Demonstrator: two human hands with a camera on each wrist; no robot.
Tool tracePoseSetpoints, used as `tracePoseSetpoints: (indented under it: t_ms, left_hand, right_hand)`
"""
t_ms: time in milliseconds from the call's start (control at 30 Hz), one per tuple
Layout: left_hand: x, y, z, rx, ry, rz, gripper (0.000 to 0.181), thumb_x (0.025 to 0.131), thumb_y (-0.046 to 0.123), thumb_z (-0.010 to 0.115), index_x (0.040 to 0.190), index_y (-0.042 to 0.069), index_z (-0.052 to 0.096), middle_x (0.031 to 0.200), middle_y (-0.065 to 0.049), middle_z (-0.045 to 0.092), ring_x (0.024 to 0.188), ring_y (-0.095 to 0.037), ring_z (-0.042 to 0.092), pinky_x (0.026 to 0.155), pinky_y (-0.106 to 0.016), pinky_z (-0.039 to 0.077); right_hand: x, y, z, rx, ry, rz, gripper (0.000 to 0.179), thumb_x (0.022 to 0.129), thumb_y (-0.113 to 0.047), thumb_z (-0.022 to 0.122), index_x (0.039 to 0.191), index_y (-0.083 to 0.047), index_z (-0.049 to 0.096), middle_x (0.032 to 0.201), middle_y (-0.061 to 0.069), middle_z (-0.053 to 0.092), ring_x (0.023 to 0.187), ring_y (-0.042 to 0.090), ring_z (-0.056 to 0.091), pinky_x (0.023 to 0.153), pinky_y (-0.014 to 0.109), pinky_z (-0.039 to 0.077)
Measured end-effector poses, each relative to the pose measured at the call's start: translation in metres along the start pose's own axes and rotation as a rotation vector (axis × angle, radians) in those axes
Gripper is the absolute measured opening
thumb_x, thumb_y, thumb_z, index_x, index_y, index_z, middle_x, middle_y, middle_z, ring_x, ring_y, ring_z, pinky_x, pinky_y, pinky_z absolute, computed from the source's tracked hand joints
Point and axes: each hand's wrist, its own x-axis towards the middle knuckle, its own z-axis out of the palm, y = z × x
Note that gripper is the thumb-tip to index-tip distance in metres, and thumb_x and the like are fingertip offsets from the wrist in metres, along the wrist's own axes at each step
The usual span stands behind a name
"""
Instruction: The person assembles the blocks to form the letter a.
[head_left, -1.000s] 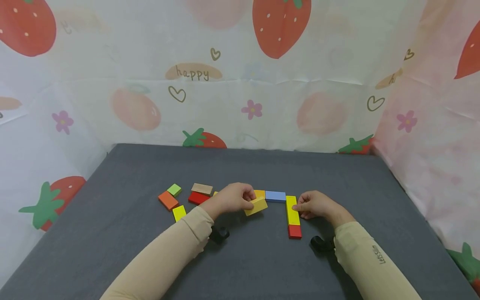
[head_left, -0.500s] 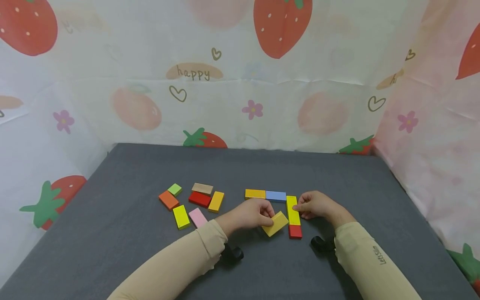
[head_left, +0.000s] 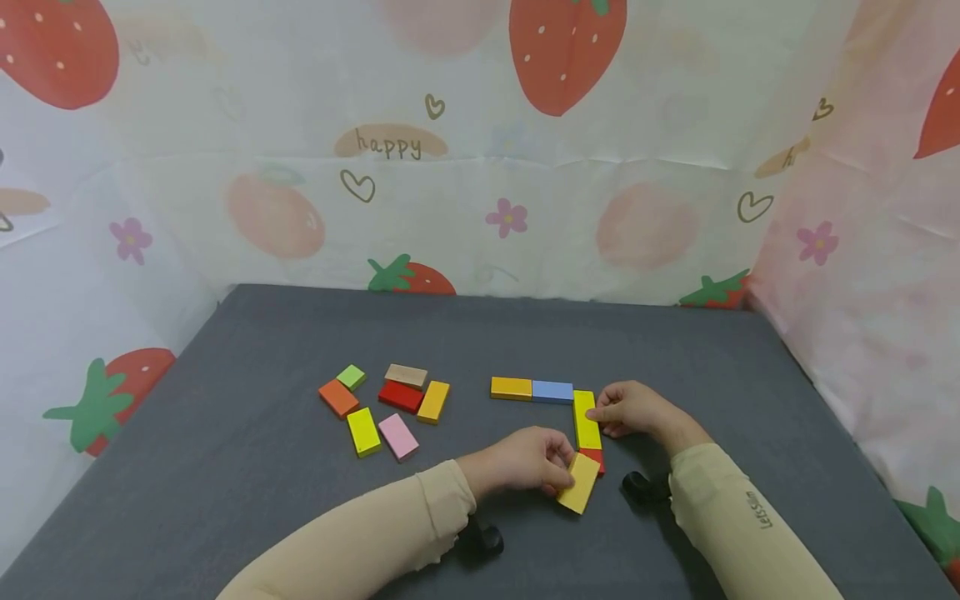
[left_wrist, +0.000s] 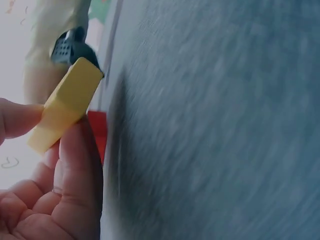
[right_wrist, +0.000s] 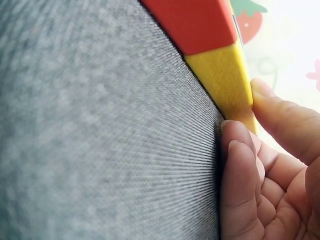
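Note:
My left hand (head_left: pixel 528 461) pinches a pale yellow block (head_left: pixel 579 483) between thumb and fingers, tilted just in front of the red block (head_left: pixel 597 460) and partly hiding it. The left wrist view shows the same yellow block (left_wrist: pixel 75 95) raised off the cloth. On the other side, my right hand (head_left: pixel 643 414) has its thumb on top of a bright yellow block (head_left: pixel 585 417) and curled fingers against its side. In the right wrist view this yellow block (right_wrist: pixel 225 80) touches the red block (right_wrist: pixel 195 25) end to end. A blue block (head_left: pixel 552 392) and an orange-yellow block (head_left: pixel 512 388) continue the row leftward.
Loose blocks lie to the left: green (head_left: pixel 351 377), orange (head_left: pixel 338 398), yellow (head_left: pixel 363 432), pink (head_left: pixel 398 437), red (head_left: pixel 401 396), wood-coloured (head_left: pixel 406 376) and amber (head_left: pixel 433 402). A dark grey cloth (head_left: pixel 285 533) covers the table. Printed curtains (head_left: pixel 465 183) stand behind and beside it.
My left hand has carried the pale yellow block right and toward me, from near the orange-yellow block to the red block's near end, turning it. The right hand stays in place.

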Motion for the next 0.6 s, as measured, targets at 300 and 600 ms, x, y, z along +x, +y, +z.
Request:
tracePoseSetpoints:
  t_ms: [300,600]
  left_hand:
    - [0.000,-0.002,0.012,-0.066,-0.044,-0.088,0.011,0.083,0.011,0.076,0.086,0.009,0.066,0.077,-0.001,0.070,0.068,-0.012,0.065,0.072,-0.028,0.058]
    - [-0.002,-0.001,0.018,-0.116,-0.050,-0.124,0.014,0.084,0.014,0.076,0.082,0.007,0.064,0.073,-0.005,0.071,0.061,-0.012,0.068,0.061,-0.024,0.056]
  right_hand:
    - [0.001,0.001,0.000,0.011,-0.004,-0.009,0.022,0.087,-0.026,0.074,0.085,-0.007,0.063,0.073,0.000,0.058,0.068,0.015,0.057,0.065,0.024,0.053]
    - [0.001,0.002,-0.001,0.014,-0.005,-0.029,0.022,0.087,-0.026,0.074,0.084,-0.007,0.062,0.072,-0.001,0.058,0.067,0.015,0.057,0.065,0.025,0.053]
